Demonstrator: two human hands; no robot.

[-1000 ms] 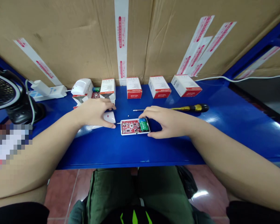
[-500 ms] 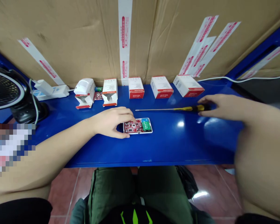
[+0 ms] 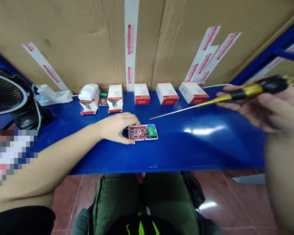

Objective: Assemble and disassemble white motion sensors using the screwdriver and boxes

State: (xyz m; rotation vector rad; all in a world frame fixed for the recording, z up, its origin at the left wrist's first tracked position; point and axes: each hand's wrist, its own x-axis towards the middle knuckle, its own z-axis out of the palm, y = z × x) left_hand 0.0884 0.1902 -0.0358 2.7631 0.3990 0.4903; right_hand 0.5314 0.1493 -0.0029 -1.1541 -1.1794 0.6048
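On the blue table lies a small white housing, open-faced, with a red circuit board (image 3: 136, 133) and a green-blue battery (image 3: 151, 130) inside. My left hand (image 3: 119, 128) grips its left end between thumb and fingers. Raised above the table at the right, my right hand (image 3: 254, 112) holds a screwdriver (image 3: 225, 97) by its black and yellow handle. The long thin shaft slants down to the left, its tip above the table, to the upper right of the board and apart from it.
Along the back stand several red and white boxes (image 3: 141, 94), two with flaps open. A white detector cover (image 3: 89, 92) rests on the leftmost box, near another red board (image 3: 103, 101). At left are a black fan (image 3: 7, 94) and a power strip (image 3: 63, 96). Cardboard (image 3: 88, 42) walls the back.
My right hand has lifted the screwdriver off the table, moving it up and to the right. My left hand stays on the housing.
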